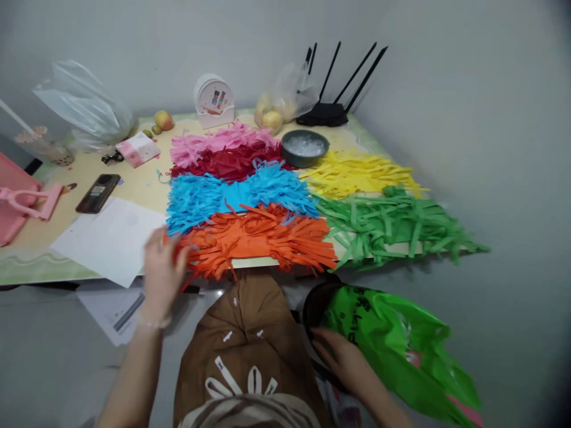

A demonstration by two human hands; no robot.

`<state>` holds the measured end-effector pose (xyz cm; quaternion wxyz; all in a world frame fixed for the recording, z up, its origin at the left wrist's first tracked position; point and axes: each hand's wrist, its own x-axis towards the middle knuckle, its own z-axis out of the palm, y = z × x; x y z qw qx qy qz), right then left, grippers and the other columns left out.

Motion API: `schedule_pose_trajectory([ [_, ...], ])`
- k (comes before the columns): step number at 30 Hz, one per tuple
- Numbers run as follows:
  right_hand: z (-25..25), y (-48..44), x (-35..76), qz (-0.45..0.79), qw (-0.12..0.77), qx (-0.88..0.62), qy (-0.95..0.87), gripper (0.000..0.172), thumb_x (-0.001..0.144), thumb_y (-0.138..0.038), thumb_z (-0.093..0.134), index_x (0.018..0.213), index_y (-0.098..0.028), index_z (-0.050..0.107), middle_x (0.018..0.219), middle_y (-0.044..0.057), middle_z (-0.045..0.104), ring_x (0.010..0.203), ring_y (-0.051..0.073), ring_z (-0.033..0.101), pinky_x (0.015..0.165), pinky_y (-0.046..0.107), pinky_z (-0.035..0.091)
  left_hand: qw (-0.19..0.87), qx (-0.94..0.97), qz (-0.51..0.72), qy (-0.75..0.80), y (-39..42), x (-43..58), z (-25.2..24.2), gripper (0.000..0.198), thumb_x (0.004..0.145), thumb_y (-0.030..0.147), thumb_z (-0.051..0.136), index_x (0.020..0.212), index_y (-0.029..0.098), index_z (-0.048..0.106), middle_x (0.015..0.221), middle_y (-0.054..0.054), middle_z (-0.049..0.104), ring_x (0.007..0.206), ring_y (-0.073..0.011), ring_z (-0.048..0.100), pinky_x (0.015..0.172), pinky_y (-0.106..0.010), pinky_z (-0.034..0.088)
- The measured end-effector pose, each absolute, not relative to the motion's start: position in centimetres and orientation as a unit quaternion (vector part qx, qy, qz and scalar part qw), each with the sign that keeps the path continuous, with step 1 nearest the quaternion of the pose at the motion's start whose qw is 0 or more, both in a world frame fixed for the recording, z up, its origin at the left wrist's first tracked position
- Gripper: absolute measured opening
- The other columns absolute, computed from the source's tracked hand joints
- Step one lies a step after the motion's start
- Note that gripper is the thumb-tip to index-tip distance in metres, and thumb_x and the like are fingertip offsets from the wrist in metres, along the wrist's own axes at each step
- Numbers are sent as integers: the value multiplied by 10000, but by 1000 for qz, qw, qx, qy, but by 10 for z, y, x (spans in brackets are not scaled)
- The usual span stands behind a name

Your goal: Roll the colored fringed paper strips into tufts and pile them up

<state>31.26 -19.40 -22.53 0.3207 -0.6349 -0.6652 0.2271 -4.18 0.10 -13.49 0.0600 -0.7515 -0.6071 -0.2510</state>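
Note:
My left hand (163,267) is at the left end of a bundle of orange fringed paper strips (252,241), along the table's front edge. Its thumb and fingers are curved but apart, slightly blurred, and close to the orange ends. Low on the right, my right hand (341,356) reaches beside a green plastic bag (392,333), its fingers apart against a dark curved edge (312,303). Behind the orange strips lie blue (236,193), dark red (232,161) and pink (223,141) fringes. Yellow (361,172) and green (397,223) ones spread to the right.
A grey bowl (304,148) stands among the fringes. At the back are a black router (323,113), a bag of yellow fruit (272,116) and a round white holder (214,101). White paper (116,238), a phone (98,193) and a pink frame (27,202) are on the left.

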Motion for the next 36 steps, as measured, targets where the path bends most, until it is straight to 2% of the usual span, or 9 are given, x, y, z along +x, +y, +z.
schedule_pose_trajectory([
  [2,-212,-156,303,236,314,-583,-711,207,930,-248,524,995,-251,721,902,74,765,789,259,741,686,389,626,-26,-865,-216,-451,-5,9,-135,265,982,302,490,1174,192,637,1233,-113,662,1170,-256,581,1030,-417,449],
  [6,-167,-101,279,187,319,-519,-771,208,948,-216,525,1069,-222,694,954,89,757,874,246,714,793,412,592,-62,-909,-73,-406,1,69,-142,253,963,220,505,1133,113,658,1215,-165,656,1144,-302,565,959,-434,451],
  [8,-154,-87,270,165,329,-496,-787,203,953,-207,524,1071,-211,689,950,88,756,872,243,706,800,415,581,-70,-904,-45,-420,10,74,-144,229,956,163,485,1057,115,685,1120,-162,681,1050,-285,602,894,-407,459],
  [13,-154,-71,258,142,331,-468,-807,194,966,-181,507,1055,-195,679,919,90,750,856,231,699,786,389,574,-100,-884,-40,-455,28,67,-136,216,940,209,531,911,143,736,885,-122,730,885,-258,665,812,-355,458],
  [17,-156,-64,254,142,328,-472,-806,173,965,-173,512,1029,-194,672,924,89,746,856,229,693,806,388,566,-140,-856,-39,-497,38,69,-128,168,885,269,620,896,187,766,826,-98,755,788,-254,686,688,-308,451],
  [21,-155,-59,251,139,323,-477,-805,148,962,-176,521,996,-175,665,894,92,735,839,240,684,784,397,566,-176,-840,-39,-511,47,69,-123,128,837,261,660,837,185,762,798,-94,748,788,-261,678,658,-295,434],
  [24,-156,-57,246,134,327,-475,-806,149,963,-175,519,1003,-180,663,902,89,732,850,237,685,796,395,570,-216,-839,-34,-498,55,67,-119,153,831,278,664,768,172,754,744,-78,738,724,-223,659,639,-273,420],
  [31,-164,-53,224,128,374,-461,-795,204,948,-149,501,1090,-172,646,1202,148,699,1191,263,632,1020,451,527,-287,-831,-31,-475,64,63,-113,188,848,209,598,782,139,760,733,-53,743,642,-153,624,596,-226,401],
  [36,-166,-50,214,142,343,-483,-793,165,937,-150,490,992,-168,644,1248,175,675,1273,297,578,1035,501,514,-289,-830,-41,-475,63,62,-112,201,835,159,558,807,124,753,751,-62,744,650,-154,618,607,-227,399],
])
